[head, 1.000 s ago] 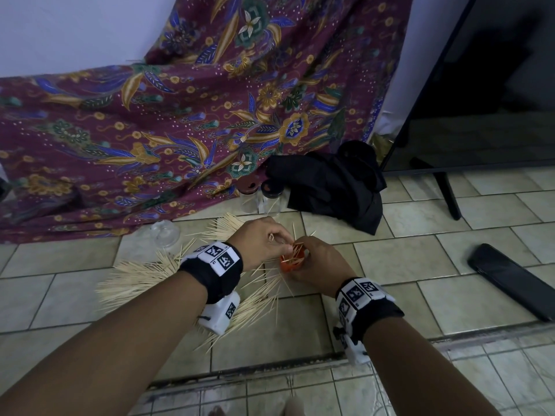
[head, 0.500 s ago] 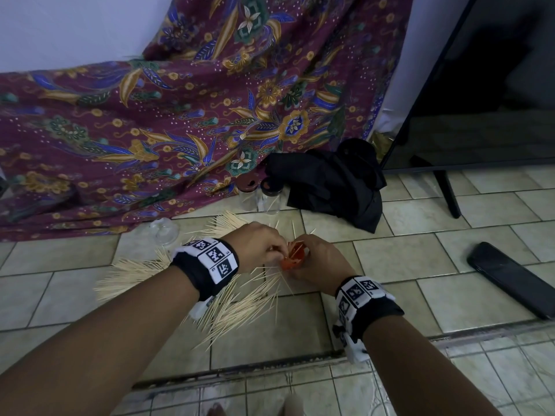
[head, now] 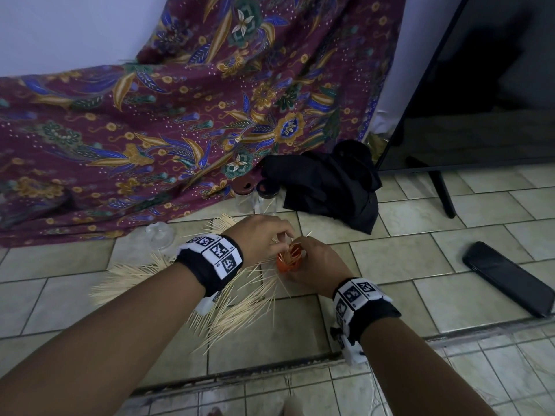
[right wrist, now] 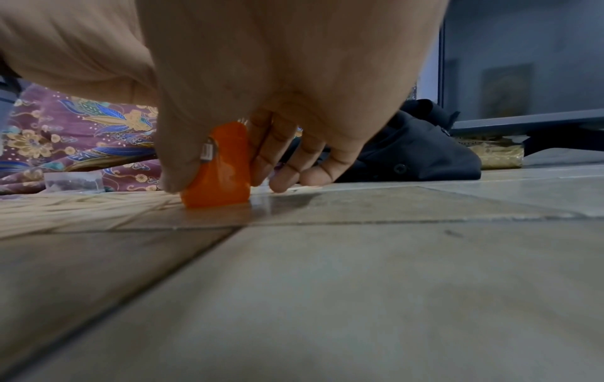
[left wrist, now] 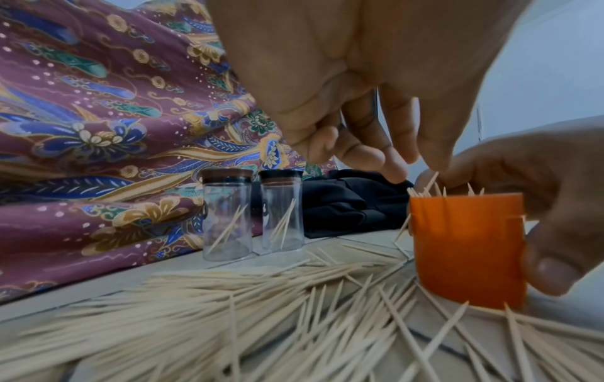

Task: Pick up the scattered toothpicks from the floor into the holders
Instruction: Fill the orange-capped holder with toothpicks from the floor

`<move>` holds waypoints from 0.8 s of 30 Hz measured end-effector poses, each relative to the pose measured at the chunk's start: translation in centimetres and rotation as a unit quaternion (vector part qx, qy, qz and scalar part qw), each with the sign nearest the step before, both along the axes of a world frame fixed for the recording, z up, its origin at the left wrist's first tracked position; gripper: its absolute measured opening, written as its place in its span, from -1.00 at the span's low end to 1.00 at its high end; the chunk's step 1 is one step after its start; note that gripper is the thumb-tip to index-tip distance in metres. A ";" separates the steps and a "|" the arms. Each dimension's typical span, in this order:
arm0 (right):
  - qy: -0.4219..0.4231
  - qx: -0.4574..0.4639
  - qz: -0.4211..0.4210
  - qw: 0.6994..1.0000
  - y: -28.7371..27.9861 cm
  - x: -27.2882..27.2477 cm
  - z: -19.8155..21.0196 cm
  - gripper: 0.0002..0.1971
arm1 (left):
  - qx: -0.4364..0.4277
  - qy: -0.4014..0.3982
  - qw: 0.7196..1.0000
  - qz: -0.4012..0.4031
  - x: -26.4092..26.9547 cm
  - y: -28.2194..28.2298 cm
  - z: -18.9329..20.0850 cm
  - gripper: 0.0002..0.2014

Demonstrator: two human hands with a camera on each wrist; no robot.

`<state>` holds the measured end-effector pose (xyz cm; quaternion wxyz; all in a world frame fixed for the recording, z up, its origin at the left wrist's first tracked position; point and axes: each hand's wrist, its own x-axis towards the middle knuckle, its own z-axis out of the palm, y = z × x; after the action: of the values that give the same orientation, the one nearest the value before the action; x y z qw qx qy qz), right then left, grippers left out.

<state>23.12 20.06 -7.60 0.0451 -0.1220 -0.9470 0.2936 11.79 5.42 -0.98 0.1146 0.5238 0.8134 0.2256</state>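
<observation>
Toothpicks (head: 240, 307): light, stiff, sharp; heaped on floor beside orange holder (head: 289, 259). My right hand (head: 315, 265) grips holder; left hand (head: 258, 238) above it, seemingly empty. Pinch mid-shaft.

1. A maroon floral cloth (head: 186, 121) drapes down the wall onto the tiled floor (head: 420, 265).
2. A crumpled black garment (head: 330, 181) lies at the cloth's right edge.
3. A dark phone (head: 507, 277) lies flat on the tiles, far right.
4. A black screen (head: 480, 85) stands behind, on a thin leg (head: 441, 193).
</observation>
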 end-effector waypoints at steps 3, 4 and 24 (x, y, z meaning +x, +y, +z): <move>0.000 0.001 0.007 1.000 0.0 -0.1 -0.1 -0.49 | -0.014 0.016 1.000 -0.004 0.3 0.9 -0.1 -0.86; 0.002 0.002 0.007 1.000 0.0 -0.1 -0.2 -0.47 | -0.022 0.025 0.999 -0.004 0.3 1.3 -0.2 -0.86; 0.003 0.008 0.015 1.000 -0.2 -0.2 0.2 -0.50 | 0.014 0.053 0.998 -0.003 0.6 2.3 -0.8 -0.96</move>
<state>22.94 19.90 -7.39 0.0443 -0.1062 -0.9510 0.2871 12.36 7.70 -1.82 0.0648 0.5391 0.8134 0.2086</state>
